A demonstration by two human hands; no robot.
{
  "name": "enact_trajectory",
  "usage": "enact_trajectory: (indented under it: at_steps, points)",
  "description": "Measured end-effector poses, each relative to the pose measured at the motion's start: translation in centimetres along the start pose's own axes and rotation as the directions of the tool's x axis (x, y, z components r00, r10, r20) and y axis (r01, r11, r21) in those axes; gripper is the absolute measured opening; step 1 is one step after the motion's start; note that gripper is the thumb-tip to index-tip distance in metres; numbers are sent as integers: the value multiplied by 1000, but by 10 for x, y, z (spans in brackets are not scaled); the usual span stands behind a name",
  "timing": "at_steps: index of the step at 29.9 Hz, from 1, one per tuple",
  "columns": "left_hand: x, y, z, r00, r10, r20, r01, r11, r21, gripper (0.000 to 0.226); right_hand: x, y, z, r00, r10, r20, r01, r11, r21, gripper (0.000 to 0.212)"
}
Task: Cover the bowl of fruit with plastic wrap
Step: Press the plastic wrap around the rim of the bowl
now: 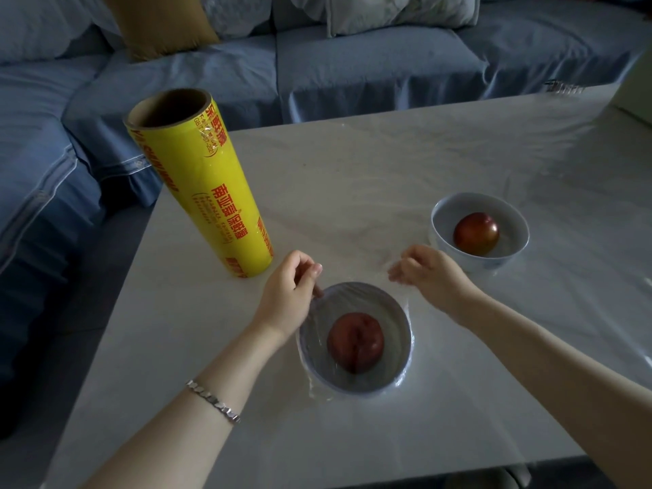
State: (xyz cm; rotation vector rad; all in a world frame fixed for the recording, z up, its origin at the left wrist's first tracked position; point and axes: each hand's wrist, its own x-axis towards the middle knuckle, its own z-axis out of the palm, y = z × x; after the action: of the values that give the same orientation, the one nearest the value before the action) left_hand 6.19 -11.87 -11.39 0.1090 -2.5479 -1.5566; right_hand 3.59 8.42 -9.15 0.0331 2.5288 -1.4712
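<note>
— What could have gone wrong there?

— The wrap (356, 297) was thin and clingy. The left hand (289, 294) pinched it at the far-left rim of the bowl (406, 333). The right hand (428, 273), fingers curled, pinched a loose edge just beyond the far-right rim. Too hard a tug, I judged, might have torn it, peeled it off the near side, or slid the bowl.

— And the bowl itself?

— It sat near the front of the table (352, 164), between the forearms. It was pale, with one dark red fruit (354, 342) inside, film taut over the top and crinkled round the base. The roll (208, 192) stood upright near the left hand.
</note>
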Motion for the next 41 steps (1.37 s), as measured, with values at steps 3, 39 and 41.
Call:
enact_trajectory:
  at_steps: [3,39,41]
  points:
    - [3,2,-4,998,55,-21,-54,998,19,23,3,-2,0,992,121,47,-130,947,294,25]
    - [4,2,-2,989,-22,144,-6,981,194,34,22,-19,15,975,-58,214,73,996,-59,26]
    - [-1,2,-3,996,29,89,-49,972,228,35,21,-21,15,969,-176,172,214,947,-240,32]
